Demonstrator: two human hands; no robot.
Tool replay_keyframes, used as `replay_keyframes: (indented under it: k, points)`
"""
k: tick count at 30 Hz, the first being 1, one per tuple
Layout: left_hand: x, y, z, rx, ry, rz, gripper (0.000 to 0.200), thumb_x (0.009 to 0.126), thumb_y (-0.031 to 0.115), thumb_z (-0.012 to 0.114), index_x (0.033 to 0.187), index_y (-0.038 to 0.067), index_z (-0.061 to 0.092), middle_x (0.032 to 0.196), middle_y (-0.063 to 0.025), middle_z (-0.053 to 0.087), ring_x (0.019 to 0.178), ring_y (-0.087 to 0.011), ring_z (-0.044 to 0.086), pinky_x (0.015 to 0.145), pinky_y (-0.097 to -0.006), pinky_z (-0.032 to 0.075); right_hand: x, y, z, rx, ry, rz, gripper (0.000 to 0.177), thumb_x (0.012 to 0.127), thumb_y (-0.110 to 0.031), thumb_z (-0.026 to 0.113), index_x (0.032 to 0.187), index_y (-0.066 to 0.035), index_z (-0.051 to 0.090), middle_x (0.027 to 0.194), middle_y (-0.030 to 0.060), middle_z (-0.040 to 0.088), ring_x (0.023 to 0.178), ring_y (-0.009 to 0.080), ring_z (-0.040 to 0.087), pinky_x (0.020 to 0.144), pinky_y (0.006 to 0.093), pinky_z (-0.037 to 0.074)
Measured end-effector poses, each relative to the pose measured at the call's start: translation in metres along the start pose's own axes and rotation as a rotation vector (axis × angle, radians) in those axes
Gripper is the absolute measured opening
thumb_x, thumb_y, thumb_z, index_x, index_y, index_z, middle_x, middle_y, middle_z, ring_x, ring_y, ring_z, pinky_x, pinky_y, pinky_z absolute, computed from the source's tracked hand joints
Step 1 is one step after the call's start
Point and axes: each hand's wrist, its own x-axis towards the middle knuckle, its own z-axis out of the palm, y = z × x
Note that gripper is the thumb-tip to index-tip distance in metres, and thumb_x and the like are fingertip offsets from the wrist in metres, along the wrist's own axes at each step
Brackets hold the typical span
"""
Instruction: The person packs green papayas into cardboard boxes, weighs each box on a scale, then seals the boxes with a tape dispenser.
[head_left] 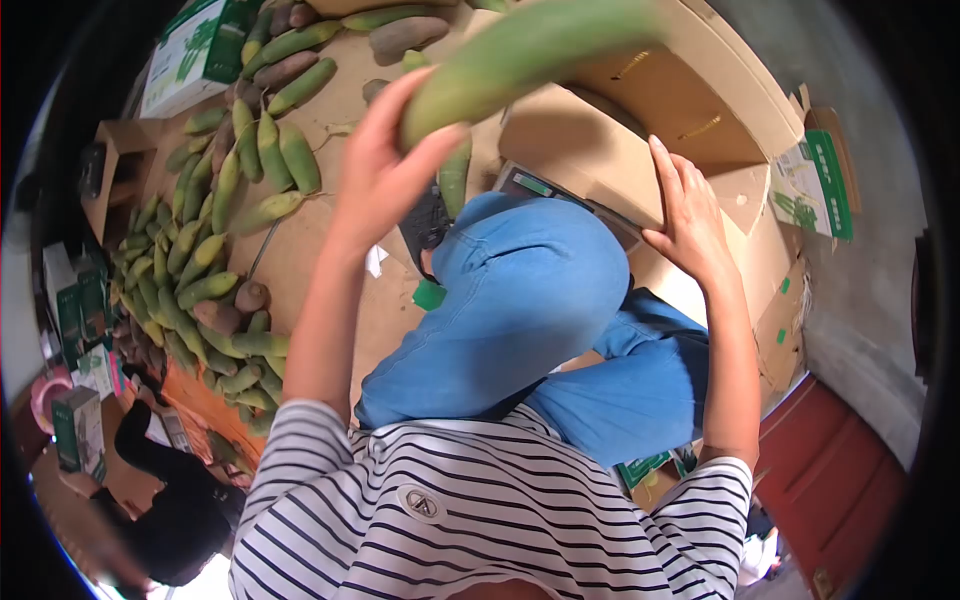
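Observation:
A large green radish point(520, 62), blurred at its far end, is gripped at its near end by my left hand point(385, 160), thumb on one side and fingers on the other. It reaches to the right over an open cardboard box point(590, 150). My right hand point(690, 215) lies on the near edge of that box with its fingers stretched along the cardboard. Another green radish point(454, 180) stands between my left hand and my blue-clad knee. Beneath the box edge, a dark device with a small green display point(530, 183) is partly hidden.
Many green radishes point(180, 270) are heaped at the left, with some brownish ones among them. Printed green-and-white boxes stand at the upper left point(190, 60) and right point(815, 185). Another person in black point(185, 510) is at the lower left, beside more boxes.

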Motion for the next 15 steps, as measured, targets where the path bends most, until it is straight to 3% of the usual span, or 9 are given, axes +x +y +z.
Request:
replay_keyframes:
  k: [1, 4, 6, 11, 13, 15]
  points:
    - [0.017, 0.008, 0.011, 0.047, -0.050, 0.104, 0.049, 0.086, 0.010, 0.068, 0.130, 0.001, 0.049, 0.117, -0.0104, 0.060, 0.107, -0.0170, 0.058, 0.091, -0.0296, 0.048, 0.000, 0.000, 0.001, -0.005, 0.003, -0.005, 0.113, 0.053, -0.003, 0.081, 0.149, -0.012, 0.023, 0.129, 0.0170, 0.046, 0.119, 0.0361, 0.047, 0.102, 0.0434, 0.040]
    - [0.043, 0.019, 0.025, -0.099, -0.048, 0.137, 0.047, 0.090, 0.007, 0.063, 0.134, 0.001, 0.047, 0.125, -0.0092, 0.056, 0.115, -0.0182, 0.054, 0.096, -0.0303, 0.044, -0.002, -0.001, 0.000, -0.016, -0.031, 0.037, 0.112, 0.054, -0.004, 0.081, 0.150, -0.013, 0.024, 0.129, 0.0170, 0.046, 0.119, 0.0367, 0.047, 0.103, 0.0434, 0.040]
    - [0.043, 0.003, 0.006, -0.093, 0.042, 0.041, 0.041, 0.093, 0.017, 0.062, 0.130, 0.002, 0.051, 0.123, -0.0072, 0.059, 0.112, -0.0152, 0.056, 0.094, -0.0293, 0.045, -0.002, 0.000, -0.001, 0.004, -0.012, 0.014, 0.112, 0.054, -0.004, 0.081, 0.150, -0.014, 0.023, 0.129, 0.0168, 0.046, 0.119, 0.0366, 0.047, 0.103, 0.0436, 0.040]
    - [-0.015, -0.138, -0.074, 0.275, 0.036, -0.414, 0.039, 0.093, 0.024, 0.062, 0.122, -0.001, 0.057, 0.111, -0.0104, 0.065, 0.104, -0.0162, 0.060, 0.090, -0.0285, 0.046, -0.002, 0.000, 0.001, -0.006, 0.019, -0.001, 0.112, 0.053, -0.006, 0.084, 0.149, -0.015, 0.026, 0.125, 0.0166, 0.048, 0.115, 0.0345, 0.050, 0.101, 0.0433, 0.041]
    - [-0.054, -0.199, -0.091, 0.454, 0.144, -0.454, 0.038, 0.086, 0.023, 0.068, 0.113, -0.003, 0.062, 0.101, -0.0162, 0.068, 0.094, -0.0230, 0.065, 0.085, -0.0322, 0.050, 0.001, 0.001, 0.000, 0.006, 0.016, 0.004, 0.112, 0.053, -0.006, 0.083, 0.149, -0.015, 0.026, 0.125, 0.0165, 0.048, 0.115, 0.0345, 0.049, 0.101, 0.0434, 0.041]
    - [-0.088, -0.264, -0.109, 0.582, 0.111, -0.616, 0.047, 0.080, 0.025, 0.071, 0.116, -0.004, 0.060, 0.106, -0.0221, 0.066, 0.099, -0.0291, 0.065, 0.087, -0.0359, 0.050, 0.002, -0.001, 0.001, 0.011, 0.017, 0.011, 0.113, 0.052, -0.004, 0.083, 0.149, -0.015, 0.026, 0.126, 0.0163, 0.048, 0.115, 0.0348, 0.049, 0.100, 0.0436, 0.041]
